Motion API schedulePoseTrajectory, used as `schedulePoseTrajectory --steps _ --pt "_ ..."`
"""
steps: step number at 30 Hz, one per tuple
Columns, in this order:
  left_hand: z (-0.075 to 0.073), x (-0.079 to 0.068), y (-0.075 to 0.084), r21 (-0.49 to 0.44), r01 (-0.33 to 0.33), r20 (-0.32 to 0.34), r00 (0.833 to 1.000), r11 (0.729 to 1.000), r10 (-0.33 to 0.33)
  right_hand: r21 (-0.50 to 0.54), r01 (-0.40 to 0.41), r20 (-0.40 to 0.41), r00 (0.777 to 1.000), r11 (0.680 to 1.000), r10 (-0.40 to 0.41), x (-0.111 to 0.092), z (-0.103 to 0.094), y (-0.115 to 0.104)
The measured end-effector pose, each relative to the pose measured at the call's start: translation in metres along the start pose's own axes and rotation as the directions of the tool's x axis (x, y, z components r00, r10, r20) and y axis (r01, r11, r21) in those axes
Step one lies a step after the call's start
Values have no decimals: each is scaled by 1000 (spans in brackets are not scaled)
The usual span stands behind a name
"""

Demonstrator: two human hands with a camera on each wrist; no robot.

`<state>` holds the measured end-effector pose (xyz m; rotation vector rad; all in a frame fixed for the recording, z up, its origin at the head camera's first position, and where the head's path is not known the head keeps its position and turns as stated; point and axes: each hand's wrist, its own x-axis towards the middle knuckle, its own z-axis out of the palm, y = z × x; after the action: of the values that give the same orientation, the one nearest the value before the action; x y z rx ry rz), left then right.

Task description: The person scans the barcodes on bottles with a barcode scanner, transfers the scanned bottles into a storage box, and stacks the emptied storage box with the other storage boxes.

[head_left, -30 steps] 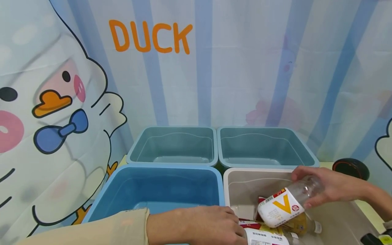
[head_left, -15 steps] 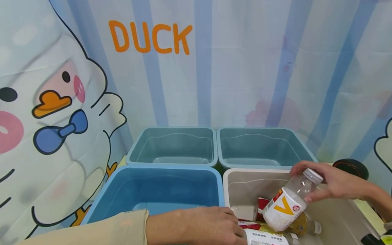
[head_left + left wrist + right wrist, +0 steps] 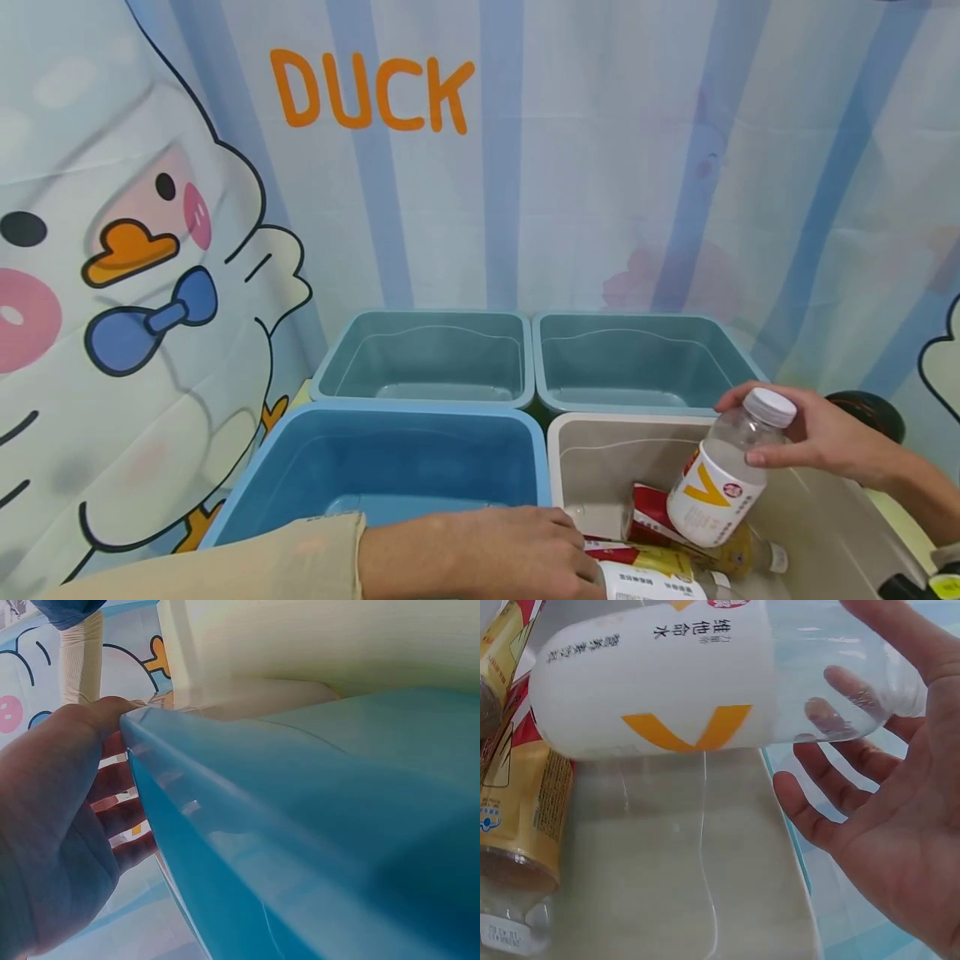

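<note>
In the head view my right hand [image 3: 840, 442] grips a clear plastic drink bottle [image 3: 716, 496] by its shoulder. It has a white cap and a white label with an orange V. The bottle leans, cap end up, over the beige bin [image 3: 600, 454]; thumb and fingers [image 3: 810, 810] lie on opposite sides of it. My left hand [image 3: 487, 550] reaches across the front of the blue bin [image 3: 427, 450]. Its thumb and fingers straddle the bin's rim [image 3: 195, 761] in the left wrist view. Close by its fingertips lies a bottle with a white label [image 3: 648, 581].
Inside the beige bin are red-and-yellow labelled packaging [image 3: 652, 557] and a bottle with a gold label [image 3: 529, 802]. Two teal bins [image 3: 427, 358] stand behind. A dark round object [image 3: 870, 414] sits at the right, before a printed duck curtain [image 3: 555, 167].
My right hand has swung the bottle more upright, bringing its cap up and toward the camera. The bottle has shifted slightly right. My left hand has stayed in place.
</note>
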<state>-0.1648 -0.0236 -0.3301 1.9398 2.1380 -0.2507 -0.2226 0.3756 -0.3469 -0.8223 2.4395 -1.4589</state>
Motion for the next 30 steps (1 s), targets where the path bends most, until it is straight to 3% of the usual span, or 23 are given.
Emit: schedulePoseTrajectory --steps 4,11,15,22,30 --pt "0 0 0 -7 4 -3 1000 1000 -4 3 -8 -12 1000 1000 8 1 0 -3" --pt "-1 0 -1 -11 -4 -7 1000 1000 4 -123 -51 -135 990 991 34 3 4 -4" --pt "-1 0 -1 -11 -1 -5 1000 1000 1 -119 -43 -172 985 992 22 5 4 -6" --pt "0 0 -1 -9 1 -1 1000 1000 -1 50 70 -63 996 996 -66 9 1 -13" --pt "-1 1 -1 -2 4 -2 1000 1000 -4 123 89 -102 992 988 -77 11 -5 -12"
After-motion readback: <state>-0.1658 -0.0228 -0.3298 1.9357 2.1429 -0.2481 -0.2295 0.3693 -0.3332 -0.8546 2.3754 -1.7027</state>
